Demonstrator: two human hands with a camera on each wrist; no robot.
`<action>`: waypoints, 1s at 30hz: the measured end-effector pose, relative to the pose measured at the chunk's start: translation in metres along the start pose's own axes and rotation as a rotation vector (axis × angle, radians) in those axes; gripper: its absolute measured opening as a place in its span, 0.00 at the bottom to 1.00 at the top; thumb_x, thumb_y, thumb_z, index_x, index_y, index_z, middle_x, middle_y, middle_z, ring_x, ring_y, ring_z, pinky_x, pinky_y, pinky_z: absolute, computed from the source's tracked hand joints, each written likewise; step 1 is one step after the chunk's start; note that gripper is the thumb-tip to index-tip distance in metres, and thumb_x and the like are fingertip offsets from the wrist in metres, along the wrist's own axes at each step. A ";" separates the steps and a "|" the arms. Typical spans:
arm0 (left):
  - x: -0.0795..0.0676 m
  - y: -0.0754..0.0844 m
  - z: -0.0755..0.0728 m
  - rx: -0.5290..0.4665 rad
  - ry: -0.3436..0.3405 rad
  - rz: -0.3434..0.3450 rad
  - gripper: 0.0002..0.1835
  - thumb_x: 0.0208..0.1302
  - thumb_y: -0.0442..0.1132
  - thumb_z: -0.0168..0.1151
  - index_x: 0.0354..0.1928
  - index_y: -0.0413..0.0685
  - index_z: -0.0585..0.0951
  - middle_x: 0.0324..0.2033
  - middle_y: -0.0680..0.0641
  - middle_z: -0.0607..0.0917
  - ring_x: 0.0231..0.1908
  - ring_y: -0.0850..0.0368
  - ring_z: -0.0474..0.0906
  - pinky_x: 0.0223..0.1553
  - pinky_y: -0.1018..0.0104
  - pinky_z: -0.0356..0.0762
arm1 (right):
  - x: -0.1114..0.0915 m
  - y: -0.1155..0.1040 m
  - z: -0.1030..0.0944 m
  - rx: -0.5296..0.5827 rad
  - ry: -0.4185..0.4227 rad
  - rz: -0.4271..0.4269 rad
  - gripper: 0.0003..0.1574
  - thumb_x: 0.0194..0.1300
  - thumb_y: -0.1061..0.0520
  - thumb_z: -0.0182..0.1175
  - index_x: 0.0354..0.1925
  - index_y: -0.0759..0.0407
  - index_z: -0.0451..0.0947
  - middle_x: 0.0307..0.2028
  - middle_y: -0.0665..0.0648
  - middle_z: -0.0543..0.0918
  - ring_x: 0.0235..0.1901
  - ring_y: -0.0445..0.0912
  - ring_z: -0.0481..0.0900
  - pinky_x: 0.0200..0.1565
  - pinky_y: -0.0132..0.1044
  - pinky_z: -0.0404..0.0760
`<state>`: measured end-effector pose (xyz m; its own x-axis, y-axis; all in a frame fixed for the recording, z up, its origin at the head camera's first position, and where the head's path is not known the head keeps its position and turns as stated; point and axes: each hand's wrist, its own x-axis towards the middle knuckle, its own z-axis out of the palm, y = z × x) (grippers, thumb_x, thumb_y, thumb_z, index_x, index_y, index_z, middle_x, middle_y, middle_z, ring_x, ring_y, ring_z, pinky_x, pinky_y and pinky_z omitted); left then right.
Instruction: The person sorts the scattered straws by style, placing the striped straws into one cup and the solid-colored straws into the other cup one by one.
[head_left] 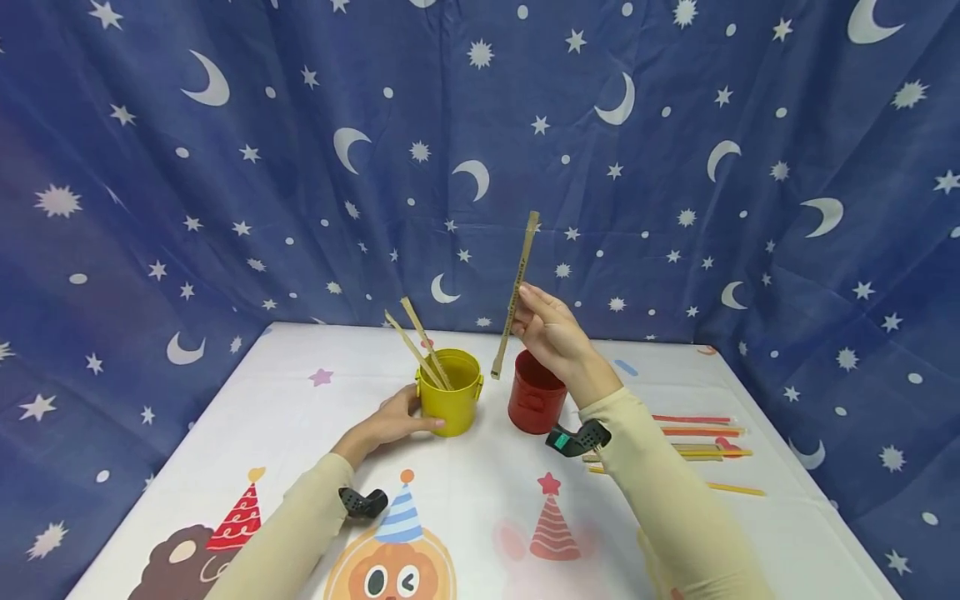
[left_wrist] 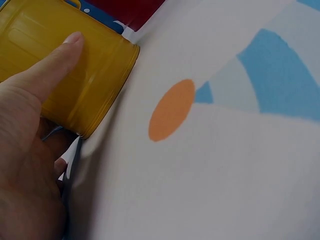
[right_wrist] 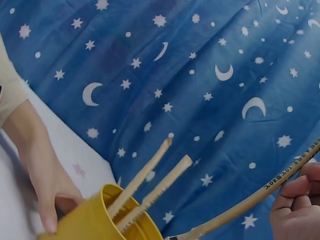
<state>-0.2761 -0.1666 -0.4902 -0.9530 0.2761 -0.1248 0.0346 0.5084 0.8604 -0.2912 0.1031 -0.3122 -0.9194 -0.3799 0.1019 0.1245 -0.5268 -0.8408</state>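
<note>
My left hand [head_left: 393, 417] holds the side of a yellow bucket [head_left: 450, 412] standing upright on the table, its thumb [left_wrist: 55, 65] across the bucket's front wall. Two tan paper-wrapped straws [right_wrist: 142, 175] lean inside the bucket, their upper ends above the rim. Raised over a red bucket [head_left: 534, 408], my right hand [head_left: 553, 333] pinches another paper-wrapped straw [head_left: 525, 250] near its middle. This straw stands nearly upright, tilted, with dark print along it. Its lower end hangs in the air between the two buckets. The right hand partly hides the red bucket's opening.
To the right, partly behind my right forearm, lie several straws: a red one [head_left: 697, 419], an orange one [head_left: 701, 432], yellow ones [head_left: 735, 488] and tan ones. A white cloth [head_left: 300, 417] with cartoon prints covers the table. Behind it hangs a blue curtain [head_left: 420, 208].
</note>
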 end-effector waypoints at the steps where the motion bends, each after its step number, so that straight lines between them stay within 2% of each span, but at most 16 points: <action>1: 0.000 -0.001 0.000 0.000 -0.002 -0.001 0.53 0.55 0.55 0.76 0.77 0.42 0.60 0.76 0.37 0.64 0.76 0.39 0.61 0.79 0.43 0.54 | 0.004 0.003 0.002 0.009 0.011 0.006 0.20 0.81 0.60 0.43 0.37 0.50 0.80 0.29 0.46 0.84 0.30 0.40 0.76 0.37 0.29 0.69; 6: -0.001 -0.002 0.001 0.005 0.001 0.000 0.54 0.55 0.55 0.75 0.77 0.40 0.59 0.76 0.35 0.64 0.76 0.37 0.61 0.78 0.43 0.55 | 0.018 0.017 0.010 0.003 0.065 0.023 0.14 0.80 0.59 0.46 0.40 0.51 0.78 0.30 0.46 0.83 0.32 0.39 0.76 0.40 0.30 0.70; 13: -0.002 -0.002 0.002 0.022 0.018 -0.003 0.54 0.54 0.56 0.76 0.76 0.40 0.60 0.74 0.35 0.67 0.74 0.37 0.63 0.78 0.40 0.55 | 0.034 0.042 0.020 -0.082 0.165 0.047 0.08 0.78 0.60 0.51 0.47 0.56 0.77 0.30 0.45 0.81 0.30 0.38 0.75 0.40 0.28 0.74; 19: -0.004 -0.004 0.002 0.017 0.020 -0.007 0.54 0.54 0.56 0.76 0.76 0.41 0.60 0.73 0.35 0.68 0.74 0.37 0.64 0.77 0.39 0.55 | 0.045 0.071 0.022 -0.260 0.247 0.108 0.19 0.75 0.59 0.57 0.60 0.66 0.77 0.35 0.45 0.79 0.29 0.38 0.73 0.37 0.26 0.77; 23: -0.003 -0.003 0.001 0.024 0.026 0.003 0.53 0.54 0.56 0.75 0.76 0.41 0.61 0.72 0.35 0.69 0.73 0.37 0.65 0.77 0.39 0.57 | 0.050 0.082 0.022 -0.367 0.259 0.128 0.22 0.73 0.57 0.60 0.60 0.67 0.78 0.35 0.47 0.78 0.29 0.39 0.71 0.35 0.26 0.75; 30: -0.003 0.002 0.001 0.046 0.022 -0.002 0.53 0.54 0.58 0.75 0.76 0.41 0.61 0.72 0.34 0.69 0.73 0.36 0.64 0.76 0.37 0.56 | 0.055 0.090 0.019 -0.451 0.299 0.162 0.18 0.71 0.56 0.62 0.55 0.64 0.83 0.38 0.48 0.80 0.28 0.39 0.74 0.35 0.26 0.78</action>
<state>-0.2729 -0.1658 -0.4888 -0.9594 0.2575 -0.1153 0.0460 0.5459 0.8366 -0.3235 0.0205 -0.3721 -0.9757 -0.1622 -0.1477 0.1618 -0.0777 -0.9838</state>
